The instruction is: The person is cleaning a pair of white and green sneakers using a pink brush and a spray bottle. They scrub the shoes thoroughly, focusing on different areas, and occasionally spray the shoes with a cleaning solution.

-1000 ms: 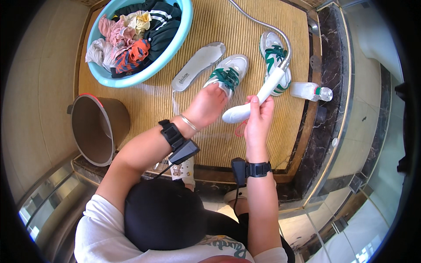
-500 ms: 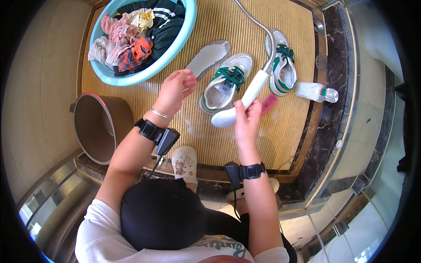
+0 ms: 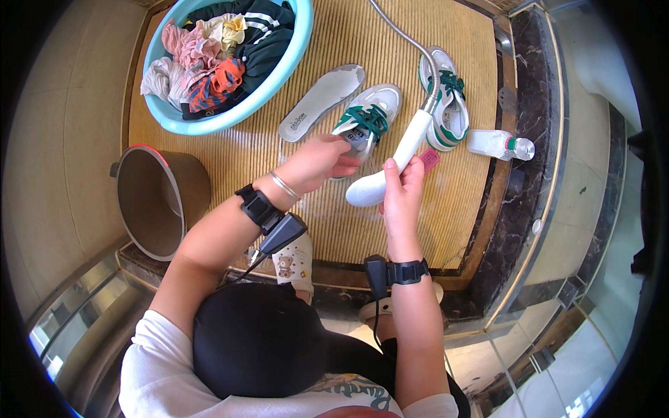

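My right hand [image 3: 404, 188] grips a white shower head [image 3: 412, 139], its rounded end pointing toward my left hand. My left hand [image 3: 322, 164] is open and empty, its fingers stretched out by the heel of a white and green sneaker [image 3: 382, 104]; they hide part of the heel, and I cannot tell if they touch it. Beside that shoe a grey-white insole [image 3: 324, 101] lies flat. The other sneaker [image 3: 449, 124] stands to the right, behind the shower head. A pink brush-like piece [image 3: 430, 160] shows partly past my right fingers.
A light blue basin [image 3: 304, 42] full of clothes stands at the far left, with a brown bucket [image 3: 198, 184] nearer. On the right lies a clear bottle [image 3: 491, 144]. The metal hose [image 3: 411, 38] runs back from the shower head. Dark stone edging [image 3: 533, 139] borders the ribbed floor.
My left hand has moved right, from the near end of the insole to the sneaker's heel, uncovering the insole. The shower head has shifted slightly right in my right hand.
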`<state>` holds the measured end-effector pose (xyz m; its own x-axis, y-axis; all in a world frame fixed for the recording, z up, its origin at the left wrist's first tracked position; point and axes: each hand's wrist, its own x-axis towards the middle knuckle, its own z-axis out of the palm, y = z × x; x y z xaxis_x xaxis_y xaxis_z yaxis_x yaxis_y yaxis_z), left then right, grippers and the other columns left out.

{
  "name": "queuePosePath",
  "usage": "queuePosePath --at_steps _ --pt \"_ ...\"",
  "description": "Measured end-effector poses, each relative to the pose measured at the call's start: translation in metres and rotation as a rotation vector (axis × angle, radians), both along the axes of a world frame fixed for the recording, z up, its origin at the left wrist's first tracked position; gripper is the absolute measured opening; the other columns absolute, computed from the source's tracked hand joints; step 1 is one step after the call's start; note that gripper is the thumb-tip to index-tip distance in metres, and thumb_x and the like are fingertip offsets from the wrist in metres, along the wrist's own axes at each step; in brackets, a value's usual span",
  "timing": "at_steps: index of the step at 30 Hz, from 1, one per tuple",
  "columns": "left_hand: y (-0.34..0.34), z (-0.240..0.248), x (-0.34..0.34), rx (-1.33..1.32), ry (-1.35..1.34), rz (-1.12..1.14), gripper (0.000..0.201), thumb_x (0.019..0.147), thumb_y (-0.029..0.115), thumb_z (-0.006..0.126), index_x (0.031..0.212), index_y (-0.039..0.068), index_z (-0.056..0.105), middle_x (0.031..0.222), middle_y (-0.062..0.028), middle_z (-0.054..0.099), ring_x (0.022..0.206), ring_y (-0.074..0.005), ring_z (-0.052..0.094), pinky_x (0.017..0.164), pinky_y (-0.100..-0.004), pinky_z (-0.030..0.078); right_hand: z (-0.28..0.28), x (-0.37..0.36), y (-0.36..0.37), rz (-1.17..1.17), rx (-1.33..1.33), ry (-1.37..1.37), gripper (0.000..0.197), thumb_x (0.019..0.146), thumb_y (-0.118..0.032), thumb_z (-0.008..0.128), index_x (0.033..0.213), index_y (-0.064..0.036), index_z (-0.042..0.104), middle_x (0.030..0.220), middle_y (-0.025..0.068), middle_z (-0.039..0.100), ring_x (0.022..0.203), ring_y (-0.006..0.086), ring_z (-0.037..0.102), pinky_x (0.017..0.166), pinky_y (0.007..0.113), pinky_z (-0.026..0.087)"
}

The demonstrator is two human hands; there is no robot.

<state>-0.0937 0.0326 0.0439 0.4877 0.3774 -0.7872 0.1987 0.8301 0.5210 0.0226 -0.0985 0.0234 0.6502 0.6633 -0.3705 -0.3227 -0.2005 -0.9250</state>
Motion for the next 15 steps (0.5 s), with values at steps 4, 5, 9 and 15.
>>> queuePosePath --at_steps 4,5,9,15 --pt "-0.013 -0.025 0.016 -0.066 -0.057 0.131 0.022 0.097 0.010 0.053 0.116 -0.002 0.055 0.106 -0.0086 0.062 0.088 -0.0190 0.063 0.071 -0.0278 0.052 0.010 0.003 0.003 0.045 0.001 0.005 0.034 0.096 -0.011 0.063 0.123 0.0013 0.046 0.103 0.0062 0.060 0.090 0.0109 0.057 0.080 0.027 0.047" --pt "-0.016 -0.032 0.018 -0.058 -0.087 0.189 0.019 0.097 0.009 0.053 0.113 0.000 0.056 0.104 -0.0068 0.062 0.085 -0.0176 0.062 0.070 -0.0272 0.051 0.010 0.005 0.004 0.050 0.017 -0.019 0.034 0.096 -0.011 0.063 0.123 0.0013 0.046 0.103 0.0061 0.060 0.090 0.0111 0.057 0.080 0.027 0.047" --pt "-0.010 -0.047 0.019 -0.149 -0.082 0.248 0.008 0.096 0.010 0.053 0.103 0.007 0.057 0.095 -0.0021 0.060 0.077 -0.0140 0.056 0.071 -0.0256 0.047 0.011 0.013 0.010 0.047 0.040 -0.112 0.035 0.096 -0.011 0.063 0.123 0.0013 0.046 0.103 0.0060 0.060 0.090 0.0116 0.057 0.080 0.027 0.048" --pt "-0.012 -0.037 0.030 -0.211 -0.092 0.384 0.011 0.097 0.016 0.053 0.104 0.009 0.059 0.091 -0.0006 0.062 0.087 -0.0154 0.056 0.085 -0.0306 0.045 0.018 0.022 0.013 0.034 0.063 -0.105 0.035 0.096 -0.010 0.062 0.124 0.0015 0.046 0.103 0.0059 0.060 0.090 0.0116 0.057 0.080 0.027 0.048"
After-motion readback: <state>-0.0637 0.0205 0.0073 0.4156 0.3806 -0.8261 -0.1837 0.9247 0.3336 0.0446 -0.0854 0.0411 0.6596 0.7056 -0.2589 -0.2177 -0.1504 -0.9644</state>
